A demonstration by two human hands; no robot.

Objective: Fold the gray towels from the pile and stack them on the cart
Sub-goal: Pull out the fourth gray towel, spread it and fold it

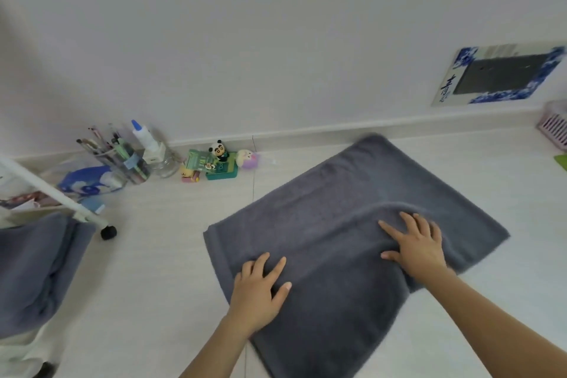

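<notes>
The dark gray terry-cloth towel (343, 224) looks matt and fuzzy, its nap rough against the pale, smooth floor (153, 270) with a faint wood-grain print. The clear jar of pens (129, 163) looks glossy, and the white cart's tube frame (52, 190) smooth and painted.

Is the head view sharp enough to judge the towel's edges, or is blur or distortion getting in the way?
Head view: even, soft light without glare; the gray towel and both flat hands, left hand and right hand, read clearly; wide-angle bending curves the baseboard, and the left-edge towels look soft.
</notes>
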